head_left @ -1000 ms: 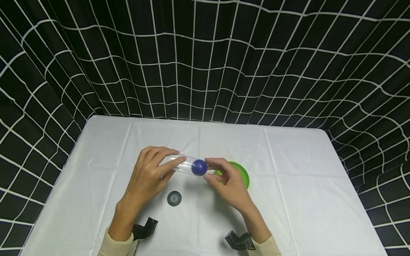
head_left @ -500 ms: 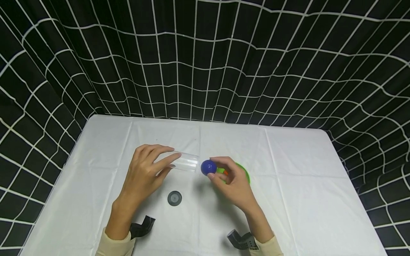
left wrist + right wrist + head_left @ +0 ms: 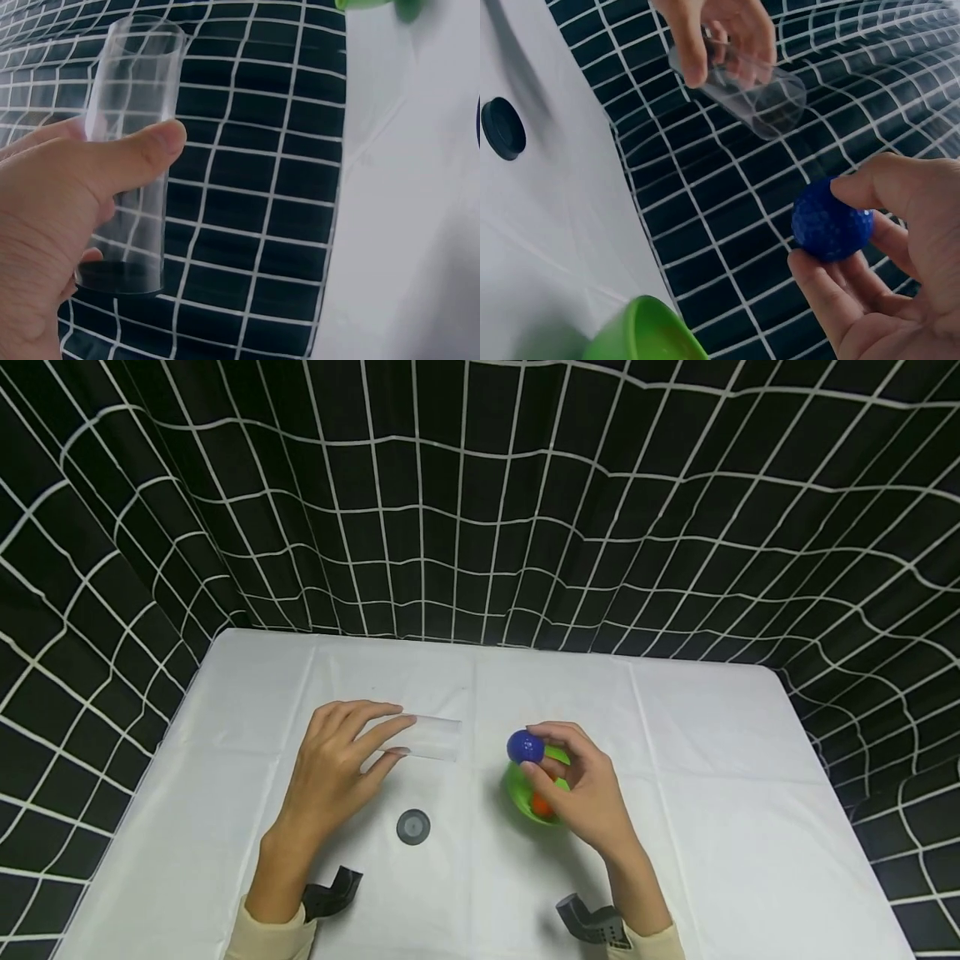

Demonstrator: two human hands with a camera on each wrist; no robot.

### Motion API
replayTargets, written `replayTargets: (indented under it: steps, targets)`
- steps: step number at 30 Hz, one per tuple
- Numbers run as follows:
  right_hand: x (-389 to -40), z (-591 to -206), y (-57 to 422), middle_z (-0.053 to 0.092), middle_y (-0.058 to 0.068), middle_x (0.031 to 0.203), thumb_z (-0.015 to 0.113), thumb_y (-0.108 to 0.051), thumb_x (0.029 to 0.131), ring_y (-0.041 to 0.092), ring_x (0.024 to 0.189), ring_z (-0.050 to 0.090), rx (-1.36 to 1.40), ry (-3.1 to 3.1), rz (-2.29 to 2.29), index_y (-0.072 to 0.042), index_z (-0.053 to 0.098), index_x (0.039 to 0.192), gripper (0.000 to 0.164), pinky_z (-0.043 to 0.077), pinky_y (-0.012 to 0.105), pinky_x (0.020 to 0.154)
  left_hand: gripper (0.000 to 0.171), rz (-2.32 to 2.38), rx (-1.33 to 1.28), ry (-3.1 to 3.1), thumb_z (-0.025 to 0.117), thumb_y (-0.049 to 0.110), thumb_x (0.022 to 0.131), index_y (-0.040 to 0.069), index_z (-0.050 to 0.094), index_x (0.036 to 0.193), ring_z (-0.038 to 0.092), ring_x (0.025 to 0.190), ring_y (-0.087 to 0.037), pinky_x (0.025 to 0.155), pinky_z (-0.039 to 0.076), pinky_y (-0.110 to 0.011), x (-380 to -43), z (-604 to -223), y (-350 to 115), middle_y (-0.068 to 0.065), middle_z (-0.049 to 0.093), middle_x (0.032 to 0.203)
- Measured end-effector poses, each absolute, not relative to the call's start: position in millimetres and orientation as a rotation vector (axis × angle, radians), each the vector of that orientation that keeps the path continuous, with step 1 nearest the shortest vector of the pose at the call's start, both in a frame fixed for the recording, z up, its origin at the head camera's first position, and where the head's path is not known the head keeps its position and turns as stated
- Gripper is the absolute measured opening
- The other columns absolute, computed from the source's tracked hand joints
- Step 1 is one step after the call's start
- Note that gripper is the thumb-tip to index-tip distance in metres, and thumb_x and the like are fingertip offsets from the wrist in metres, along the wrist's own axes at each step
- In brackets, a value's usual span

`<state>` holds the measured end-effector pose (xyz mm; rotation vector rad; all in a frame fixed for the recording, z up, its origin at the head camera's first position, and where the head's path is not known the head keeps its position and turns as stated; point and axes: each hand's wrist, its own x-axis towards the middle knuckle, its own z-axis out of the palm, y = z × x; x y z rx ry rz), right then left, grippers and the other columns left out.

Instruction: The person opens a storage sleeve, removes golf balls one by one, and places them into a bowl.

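Note:
A clear plastic tube (image 3: 433,737) lies sideways in my left hand (image 3: 341,756), gripped between thumb and fingers. Its open mouth points right, and nothing shows inside it in the left wrist view. My right hand (image 3: 588,781) pinches a blue dimpled golf ball (image 3: 526,747) between thumb and fingertips. In the right wrist view, this ball (image 3: 829,220) is apart from the tube (image 3: 772,105). Below the right hand stands a green bowl (image 3: 519,791), partly hidden by that hand. An orange ball (image 3: 542,805) shows inside the bowl.
A round dark grey cap (image 3: 413,827) lies on the white tablecloth between the hands. Each wrist wears a dark camera mount, the left mount (image 3: 332,893) and the right mount (image 3: 592,920). Black curtain (image 3: 480,510) with a white grid surrounds the table's back and sides.
My right hand has drawn the blue golf ball out of the tube's mouth and carried it right, over the bowl. My left hand has shifted slightly left with the tube.

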<state>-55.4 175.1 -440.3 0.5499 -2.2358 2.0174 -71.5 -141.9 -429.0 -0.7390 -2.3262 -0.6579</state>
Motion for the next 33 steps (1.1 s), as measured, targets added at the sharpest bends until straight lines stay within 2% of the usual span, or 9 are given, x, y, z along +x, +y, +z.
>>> replayTargets:
  steps: [3, 8, 12, 18, 24, 33]
  targets:
    - [-54, -439, 181, 0.059, 0.016, 0.132, 0.073, 0.014, 0.089, 0.009, 0.12, 0.069, 0.539, -2.255, 2.008, 0.008, 0.062, 0.132, 0.044, 0.062, 0.027, 0.098, 0.04, -0.703, -0.724, -2.334, 0.088, 0.017, 0.085, 0.02, 0.078, 0.123, 0.066, 0.115, -0.029, 0.105, 0.046, -0.046, -72, -430, -140, -0.002, 0.075, 0.123]
    - [-55, -439, 181, 0.061, 0.011, 0.131, 0.074, 0.012, 0.09, 0.009, 0.12, 0.069, 0.525, -2.282, 1.982, 0.009, 0.062, 0.132, 0.044, 0.062, 0.027, 0.099, 0.044, -0.778, -0.703, -2.353, 0.089, 0.018, 0.083, 0.017, 0.077, 0.126, 0.068, 0.115, -0.03, 0.104, 0.048, -0.044, -69, -432, -143, -0.004, 0.076, 0.122]
    - [-57, -440, 184, 0.061, 0.017, 0.132, 0.075, 0.009, 0.091, 0.009, 0.121, 0.067, 0.508, -2.318, 1.92, 0.002, 0.065, 0.132, 0.042, 0.062, 0.025, 0.098, 0.047, -0.827, -0.664, -2.356, 0.091, 0.02, 0.082, 0.015, 0.076, 0.126, 0.07, 0.113, -0.027, 0.102, 0.051, -0.04, -68, -431, -147, -0.003, 0.078, 0.121]
    - [-55, -440, 193, 0.064, 0.013, 0.13, 0.078, 0.007, 0.09, 0.007, 0.118, 0.065, 0.476, -2.411, 1.8, -0.003, 0.068, 0.129, 0.041, 0.061, 0.021, 0.097, 0.05, -0.836, -0.655, -2.356, 0.092, 0.022, 0.08, 0.014, 0.076, 0.126, 0.074, 0.108, -0.026, 0.095, 0.058, -0.041, -69, -431, -147, -0.003, 0.079, 0.12]
    - [-52, -440, 196, 0.068, 0.007, 0.129, 0.081, 0.0, 0.09, 0.013, 0.117, 0.068, 0.51, -2.57, 1.605, -0.009, 0.071, 0.127, 0.04, 0.062, 0.027, 0.098, 0.052, -0.843, -0.64, -2.358, 0.093, 0.023, 0.077, 0.015, 0.075, 0.126, 0.076, 0.104, -0.027, 0.088, 0.06, -0.044, -67, -432, -147, -0.003, 0.079, 0.117]
    - [-52, -441, 196, 0.069, 0.006, 0.126, 0.081, 0.0, 0.089, 0.02, 0.109, 0.072, 0.567, -2.67, 1.482, -0.01, 0.071, 0.125, 0.038, 0.064, 0.032, 0.095, 0.054, -0.846, -0.619, -2.367, 0.095, 0.023, 0.076, 0.018, 0.075, 0.126, 0.078, 0.103, -0.023, 0.079, 0.062, -0.041, -69, -437, -148, -0.001, 0.079, 0.118]
